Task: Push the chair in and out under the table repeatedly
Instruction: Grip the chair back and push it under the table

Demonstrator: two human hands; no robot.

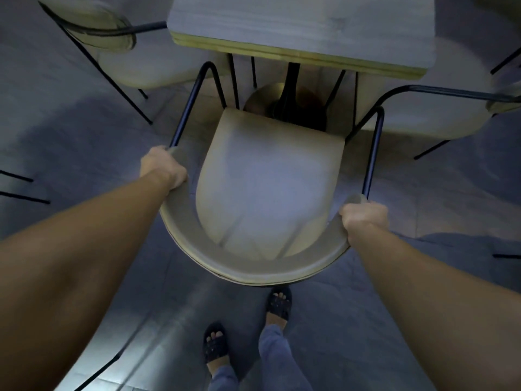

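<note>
A beige chair [267, 187] with a curved backrest and thin black metal arms stands in front of me, its seat fully out from under the table [304, 26]. The seat's front edge lies just short of the table's near edge. My left hand [163, 169] is shut on the left end of the curved backrest. My right hand [365, 218] is shut on the right end of it. The table has a grey wood-grain top and a black central post on a round brass-coloured base [265, 100].
A matching chair [118, 49] stands at the table's left side and another [439, 114] at its right. My feet in dark sandals [245, 328] stand on the grey tiled floor right behind the chair. Thin black legs of other furniture show at the far left.
</note>
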